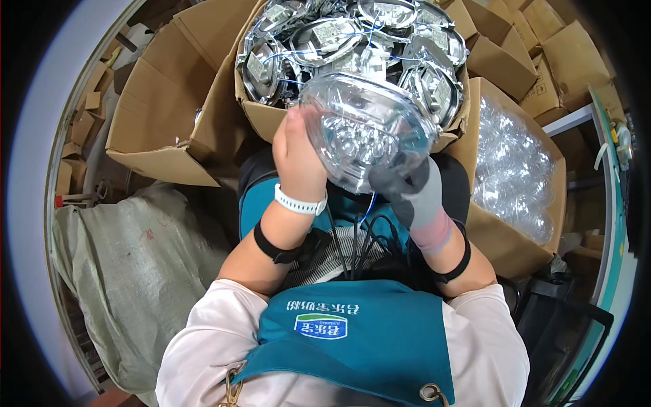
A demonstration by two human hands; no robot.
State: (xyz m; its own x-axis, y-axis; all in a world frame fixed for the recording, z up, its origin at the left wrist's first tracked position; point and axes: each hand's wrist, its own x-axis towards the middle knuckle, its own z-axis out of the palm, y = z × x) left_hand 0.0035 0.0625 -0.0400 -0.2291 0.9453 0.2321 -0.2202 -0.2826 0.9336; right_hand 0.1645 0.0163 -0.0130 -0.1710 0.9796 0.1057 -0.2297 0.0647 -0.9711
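1. A clear plastic shell (369, 129) is being held up in the air, between the body and a carton (263, 119) full of silvery lamps (329, 37); its upper edge is being seen against the lamps.
2. The shell is being shown as a broad, rounded oval, tilted, with a smooth, see-through rim running round it.
3. Light is being thrown back from its surface in white streaks, and a cluster of bright, round bumps is being seen toward its middle; whether these are being formed by the plastic or by something inside cannot be told.
4. Its left rim is being gripped by the left grip (300, 159), a bare hand with the thumb uppermost; most of its fingers are being hidden.
5. Its lower right rim is being held by the right grip (413, 193), a hand being covered by a grey glove with dark fingers, curled narrowly against the plastic.
6. A thin blue wire (369, 209) is being seen just below the shell; whether it is being joined to it cannot be told.
7. Similar clear covers (513, 169) are being held in a second carton (502, 245) to the right.
8. A third carton (159, 102) is being left open to the left, near a pale sack (149, 271).
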